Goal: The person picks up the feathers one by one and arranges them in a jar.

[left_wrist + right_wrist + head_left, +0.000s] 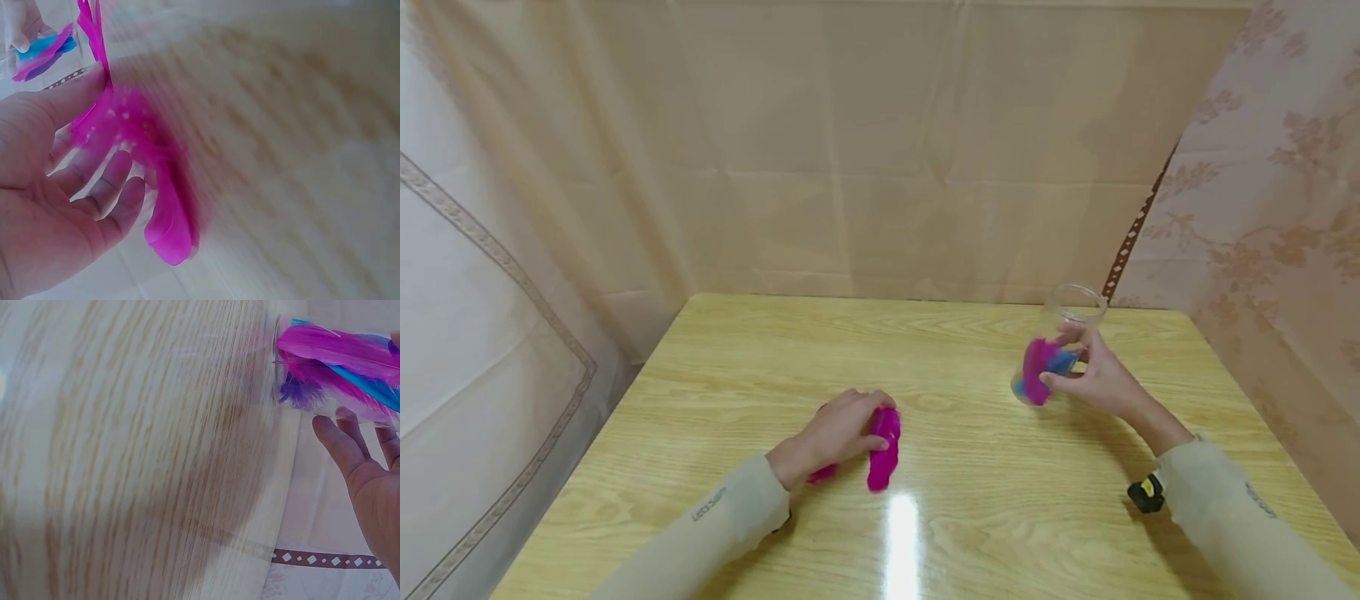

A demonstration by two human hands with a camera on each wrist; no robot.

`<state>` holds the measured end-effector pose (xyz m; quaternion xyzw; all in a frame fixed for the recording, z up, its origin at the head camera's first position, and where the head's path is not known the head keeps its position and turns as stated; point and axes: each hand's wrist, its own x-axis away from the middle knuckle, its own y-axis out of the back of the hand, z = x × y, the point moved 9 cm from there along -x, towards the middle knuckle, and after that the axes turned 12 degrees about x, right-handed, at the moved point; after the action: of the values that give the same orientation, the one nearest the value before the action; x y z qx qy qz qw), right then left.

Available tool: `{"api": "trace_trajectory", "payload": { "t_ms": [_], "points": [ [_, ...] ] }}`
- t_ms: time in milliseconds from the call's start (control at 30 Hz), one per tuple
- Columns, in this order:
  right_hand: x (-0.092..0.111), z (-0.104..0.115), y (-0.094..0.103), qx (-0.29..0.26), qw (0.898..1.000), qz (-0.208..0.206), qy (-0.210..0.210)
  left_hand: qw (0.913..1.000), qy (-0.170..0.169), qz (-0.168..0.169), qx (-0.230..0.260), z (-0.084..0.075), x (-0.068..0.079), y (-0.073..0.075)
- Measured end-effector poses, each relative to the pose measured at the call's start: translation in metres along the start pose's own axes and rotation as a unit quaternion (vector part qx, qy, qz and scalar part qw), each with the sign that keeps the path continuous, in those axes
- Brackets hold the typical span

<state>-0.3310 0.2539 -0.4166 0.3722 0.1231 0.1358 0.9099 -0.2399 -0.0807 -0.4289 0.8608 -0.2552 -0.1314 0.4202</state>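
Observation:
My left hand (842, 429), low over the table, pinches a magenta feather (884, 454) between thumb and index finger. In the left wrist view the other fingers curve loosely beside another magenta feather (170, 219), which lies close to the tabletop and shows only partly from above. Over on the right, my right hand (1093, 375) holds a clear jar (1077, 315) around its side, thumb and fingers on opposite sides. Magenta, blue and purple feathers (344, 356) fill the jar's lower part. The jar stands upright on the table, its rim uncovered.
A wood-grain table (760, 350) stretches below both hands, with a bright light reflection near its front middle. Behind it hangs a beige curtain (880, 167). Patterned cloth (1292, 200) borders the right side and white cloth (475, 333) the left.

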Motion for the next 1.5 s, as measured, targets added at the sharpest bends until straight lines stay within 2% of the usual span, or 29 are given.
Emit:
{"api": "trace_trajectory", "payload": {
  "t_ms": [267, 667, 967, 1200, 1400, 1467, 1500],
  "points": [
    [0.0001, 0.0, 0.0, 0.0, 1.0, 0.005, -0.002, 0.9991, -0.007, 0.002, 0.043, -0.0026, 0.0008, -0.0027],
    [0.0, -0.002, -0.0007, 0.0, 1.0, 0.008, -0.006, 0.9988, -0.013, 0.003, 0.046, -0.0037, 0.0032, -0.0033],
    [0.0008, 0.0001, -0.0001, 0.001, 1.0, 0.008, -0.006, 0.9981, 0.011, 0.009, 0.06, -0.0021, 0.0029, -0.0037],
    [0.0014, 0.0017, 0.0005, 0.002, 1.0, 0.005, -0.003, 0.9977, 0.009, 0.018, 0.064, -0.0037, 0.0017, -0.0034],
    [0.0013, 0.0013, 0.0, 0.002, 1.0, 0.01, -0.007, 0.9966, 0.026, 0.027, 0.074, -0.0014, 0.0006, -0.0048],
    [0.0011, 0.0015, -0.0002, 0.003, 1.0, 0.011, -0.008, 0.9952, 0.029, 0.028, 0.089, -0.0008, 0.0003, -0.0049],
    [0.001, 0.0016, -0.0003, 0.003, 1.0, 0.012, -0.007, 0.9926, 0.034, 0.028, 0.113, -0.0005, 0.0003, -0.0048]
  ]
}}
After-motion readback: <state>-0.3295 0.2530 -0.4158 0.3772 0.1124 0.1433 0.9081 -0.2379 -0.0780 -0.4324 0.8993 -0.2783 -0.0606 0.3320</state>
